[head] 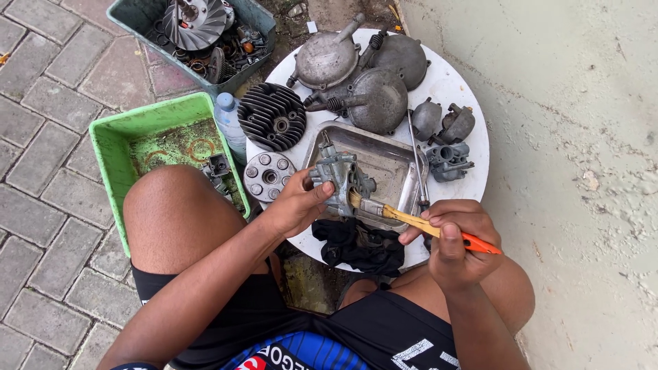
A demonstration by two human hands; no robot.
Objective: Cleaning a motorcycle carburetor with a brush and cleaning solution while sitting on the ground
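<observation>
My left hand grips a grey metal carburettor and holds it over a shallow steel tray. My right hand holds a paintbrush with a pale wooden shaft and an orange end. Its bristles touch the carburettor's lower right side. Both hands work above the near part of a round white table.
The table also carries a finned cylinder head, a round plate with bolts, three domed grey covers, small carburettor parts and a black rag. A green tub, a plastic bottle and a crate of engine parts stand to the left.
</observation>
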